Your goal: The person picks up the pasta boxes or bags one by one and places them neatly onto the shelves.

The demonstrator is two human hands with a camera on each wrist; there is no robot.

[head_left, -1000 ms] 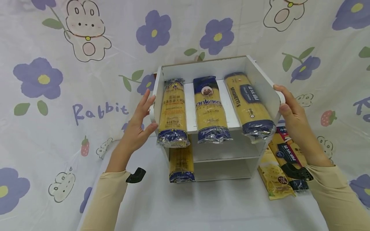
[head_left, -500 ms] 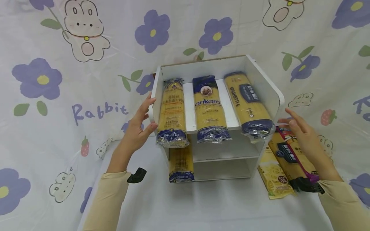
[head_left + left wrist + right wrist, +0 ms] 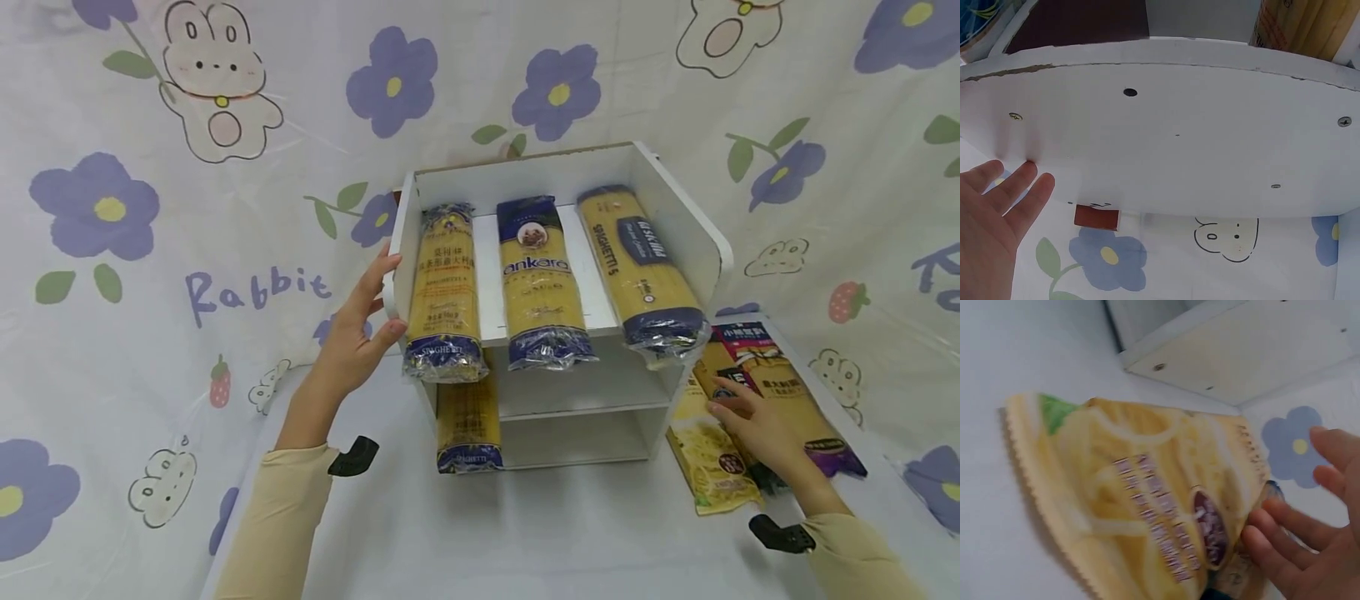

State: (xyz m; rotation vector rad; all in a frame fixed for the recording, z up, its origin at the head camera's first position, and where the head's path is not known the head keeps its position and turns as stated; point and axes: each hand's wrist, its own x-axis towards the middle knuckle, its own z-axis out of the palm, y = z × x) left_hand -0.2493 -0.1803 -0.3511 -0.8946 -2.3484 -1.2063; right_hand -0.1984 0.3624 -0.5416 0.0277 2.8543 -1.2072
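My left hand (image 3: 351,337) touches the left side panel of a white shelf unit (image 3: 678,196), thumb near the front edge. In the left wrist view, straight fingertips (image 3: 1030,167) meet that panel. My right hand (image 3: 765,429) is over the pasta packs lying right of the unit, fingers loosely bent and holding nothing. Nearest to it are a yellow noodle pack (image 3: 708,454) and a spaghetti pack partly hidden by the hand. A red-and-yellow pasta pack (image 3: 787,379) with a purple end lies beside them. The right wrist view shows fingers right at the edge of the yellow noodle pack (image 3: 1147,494).
On the top shelf lie three spaghetti packs: a left one (image 3: 444,287), an Ankara pack (image 3: 542,283) in the middle and a La Skilla pack (image 3: 641,258) at right. Another spaghetti pack (image 3: 468,421) juts out lower left. A patterned curtain (image 3: 262,208) hangs behind.
My right hand has left the unit's right side panel and moved down to the packs on the table. My left hand stays at the left panel, its fingers slightly lower.
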